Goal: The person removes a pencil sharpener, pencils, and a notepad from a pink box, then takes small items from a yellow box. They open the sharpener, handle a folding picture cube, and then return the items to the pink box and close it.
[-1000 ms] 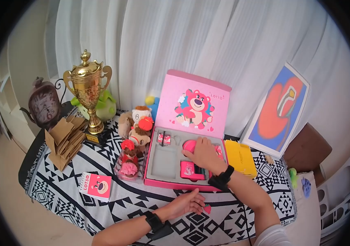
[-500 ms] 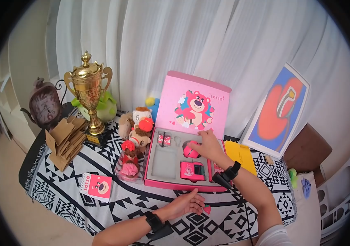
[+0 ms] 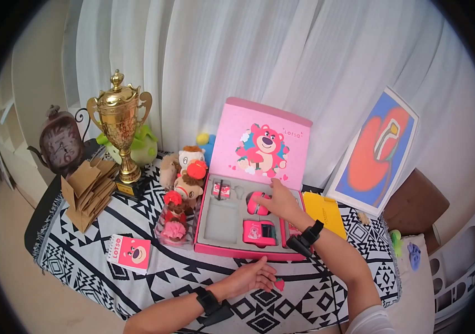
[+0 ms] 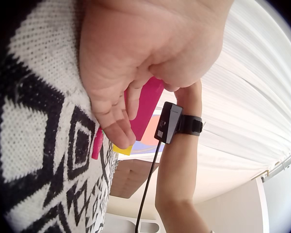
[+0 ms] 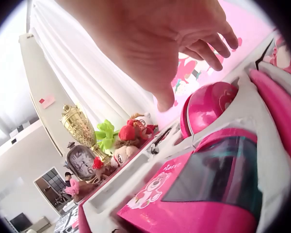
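A pink gift box with a bear on its raised lid stands on the patterned cloth. My right hand is over the box's right half, fingers loosely extended with nothing between them. Just below it a round, glossy pink item with a dark band sits in the grey insert. In front of that lies a pink case with a dark see-through window. My left hand rests palm up on the cloth before the box, fingers relaxed, beside a small strawberry-shaped piece.
Left of the box are plush toys, a gold trophy, folded brown paper bags and a LOTSO notepad. To the right stand a yellow box and a framed picture. Behind hangs a white curtain.
My right hand has come off the round pink item and moved slightly right, uncovering it and the windowed case. The item now shows its dark band. My left hand has stayed put.
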